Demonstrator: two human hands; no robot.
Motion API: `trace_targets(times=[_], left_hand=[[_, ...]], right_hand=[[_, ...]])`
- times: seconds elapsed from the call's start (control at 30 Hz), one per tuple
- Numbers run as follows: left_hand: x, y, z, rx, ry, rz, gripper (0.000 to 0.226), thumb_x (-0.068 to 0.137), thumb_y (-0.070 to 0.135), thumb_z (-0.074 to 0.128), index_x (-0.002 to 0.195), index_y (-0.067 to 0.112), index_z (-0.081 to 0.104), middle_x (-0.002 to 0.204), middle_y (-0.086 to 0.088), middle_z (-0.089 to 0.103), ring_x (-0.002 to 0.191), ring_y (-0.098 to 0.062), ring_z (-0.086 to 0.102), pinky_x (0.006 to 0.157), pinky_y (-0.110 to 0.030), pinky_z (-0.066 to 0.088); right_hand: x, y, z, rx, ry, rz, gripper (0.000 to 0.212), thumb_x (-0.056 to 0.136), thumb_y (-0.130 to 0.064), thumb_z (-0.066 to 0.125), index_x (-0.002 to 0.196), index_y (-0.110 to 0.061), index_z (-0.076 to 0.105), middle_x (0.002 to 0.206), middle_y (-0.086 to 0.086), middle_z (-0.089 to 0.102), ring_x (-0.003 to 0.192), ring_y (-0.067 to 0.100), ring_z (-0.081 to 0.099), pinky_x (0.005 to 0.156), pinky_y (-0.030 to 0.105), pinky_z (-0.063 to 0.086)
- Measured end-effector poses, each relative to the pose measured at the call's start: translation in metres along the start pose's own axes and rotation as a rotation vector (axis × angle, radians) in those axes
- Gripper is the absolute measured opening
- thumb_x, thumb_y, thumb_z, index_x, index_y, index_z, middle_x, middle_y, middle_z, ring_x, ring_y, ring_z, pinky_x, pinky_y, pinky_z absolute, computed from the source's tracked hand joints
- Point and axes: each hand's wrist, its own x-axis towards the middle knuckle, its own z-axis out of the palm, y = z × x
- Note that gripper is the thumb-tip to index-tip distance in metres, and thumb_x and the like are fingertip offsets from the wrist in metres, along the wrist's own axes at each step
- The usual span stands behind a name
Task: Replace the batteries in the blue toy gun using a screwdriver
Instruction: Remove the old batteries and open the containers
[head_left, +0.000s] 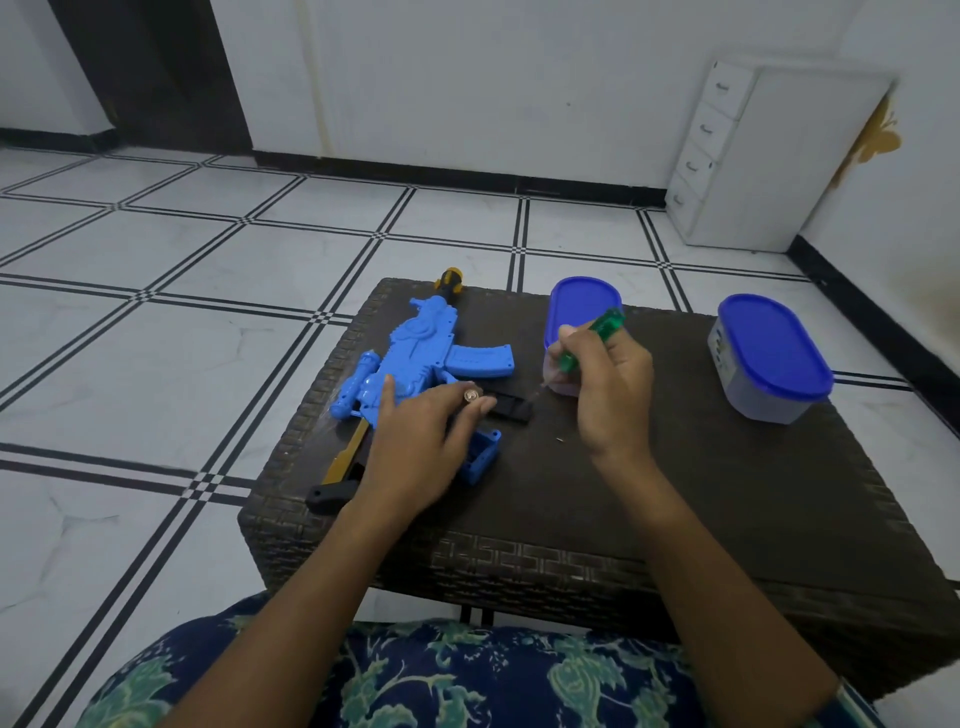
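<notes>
A lap (467, 675) in dark blue cloth printed with green leaves fills the bottom edge. Two bare forearms reach from it over a low, dark brown woven table (701, 509).

The left hand (415, 441) lies across the rear half of the blue plastic toy gun (415, 353). The gun rests flat on the table's left part, with its yellow-and-black muzzle pointing away. Its gold stock with a black butt reaches the near left edge. The fingertips of this hand pinch a small battery (471, 396), of which only the round coppery end shows. It is held just above the gun's open blue battery box (480, 454). A flat black cover (511, 408) lies just beyond those fingertips.

The right hand (613, 384), to the right of the gun and apart from it, is curled round a screwdriver with a clear green handle (597, 332). The handle slants up and away. The thin shaft points down and left toward the black cover, and its tip is blurred. A tiny screw-like speck (561, 440) lies on the table near the right wrist.

Behind the right hand stands an oval clear plastic tub (584, 299) with a shut blue lid. A second tub (774, 358) of the same kind stands well off to the right. It bears a label on its side, too small to read. What either tub holds cannot be made out.
</notes>
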Motion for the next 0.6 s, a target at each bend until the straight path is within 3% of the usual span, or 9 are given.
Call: trace_targets(times=[0.1, 0.2, 0.3, 0.37, 0.43, 0.47, 0.53, 0.6], left_hand=[[0.004, 0.009, -0.001, -0.281, 0.097, -0.071, 0.042, 0.097, 0.045, 0.046, 0.079, 0.012, 0.065, 0.068, -0.007, 0.064, 0.068, -0.008, 0.058, 0.109, -0.048, 0.033], [0.009, 0.011, -0.001, -0.484, 0.131, -0.172, 0.061, 0.092, 0.056, 0.047, 0.083, -0.001, 0.066, 0.075, -0.021, 0.064, 0.067, -0.013, 0.054, 0.074, -0.047, 0.048], [0.009, 0.011, 0.001, -0.552, 0.063, -0.242, 0.049, 0.091, 0.055, 0.047, 0.091, 0.014, 0.074, 0.085, -0.017, 0.072, 0.080, -0.024, 0.066, 0.080, -0.050, 0.051], [0.007, 0.015, 0.002, -0.572, -0.005, -0.239, 0.038, 0.097, 0.046, 0.047, 0.094, 0.021, 0.075, 0.088, -0.005, 0.075, 0.086, -0.016, 0.069, 0.086, -0.046, 0.053], [0.005, 0.016, 0.001, -0.510, -0.064, -0.181, 0.033, 0.098, 0.044, 0.045, 0.098, 0.026, 0.073, 0.092, 0.004, 0.073, 0.086, -0.004, 0.065, 0.090, -0.041, 0.049], [0.005, 0.010, 0.000, -0.372, -0.095, -0.121, 0.033, 0.097, 0.047, 0.044, 0.106, 0.028, 0.070, 0.100, 0.009, 0.070, 0.095, 0.000, 0.061, 0.101, -0.042, 0.040], [0.006, -0.004, -0.005, 0.010, -0.194, -0.025, 0.054, 0.090, 0.063, 0.041, 0.129, 0.030, 0.057, 0.134, 0.016, 0.055, 0.130, 0.000, 0.040, 0.119, -0.047, 0.004], [0.007, -0.016, -0.013, 0.175, -0.299, -0.013, 0.075, 0.076, 0.078, 0.037, 0.136, 0.033, 0.050, 0.147, 0.019, 0.041, 0.141, -0.003, 0.027, 0.117, -0.054, -0.006]], right_hand=[[0.001, 0.003, -0.005, -0.205, -0.170, -0.045, 0.016, 0.078, -0.014, 0.054, 0.070, -0.003, 0.061, 0.067, 0.004, 0.058, 0.063, 0.016, 0.054, 0.058, 0.024, 0.046], [-0.005, 0.010, -0.005, -0.610, -0.494, -0.150, 0.012, 0.087, -0.010, 0.061, 0.094, -0.006, 0.069, 0.083, 0.007, 0.065, 0.074, 0.020, 0.057, 0.065, 0.033, 0.046], [-0.014, 0.018, 0.001, -0.740, -0.573, -0.216, 0.019, 0.083, -0.022, 0.073, 0.101, -0.015, 0.072, 0.086, -0.003, 0.060, 0.075, 0.008, 0.055, 0.065, 0.022, 0.044], [-0.014, 0.017, 0.001, -0.746, -0.509, -0.229, 0.017, 0.079, -0.024, 0.078, 0.093, -0.015, 0.073, 0.083, -0.006, 0.060, 0.074, 0.006, 0.056, 0.064, 0.020, 0.044], [-0.008, 0.013, -0.002, -0.789, -0.470, -0.158, 0.012, 0.080, -0.026, 0.077, 0.084, -0.017, 0.071, 0.077, -0.007, 0.062, 0.071, 0.009, 0.058, 0.060, 0.023, 0.045], [-0.005, 0.010, -0.005, -0.834, -0.451, -0.109, 0.013, 0.080, -0.029, 0.076, 0.078, -0.020, 0.068, 0.072, -0.007, 0.062, 0.068, 0.011, 0.058, 0.057, 0.025, 0.044], [0.001, 0.006, -0.015, -0.999, -0.394, -0.023, 0.018, 0.079, -0.030, 0.075, 0.070, -0.021, 0.062, 0.070, -0.003, 0.060, 0.070, 0.017, 0.060, 0.057, 0.029, 0.045], [0.006, 0.006, -0.026, -1.185, -0.333, 0.057, 0.014, 0.078, -0.027, 0.073, 0.079, -0.015, 0.066, 0.082, 0.005, 0.064, 0.081, 0.026, 0.063, 0.067, 0.032, 0.051]])
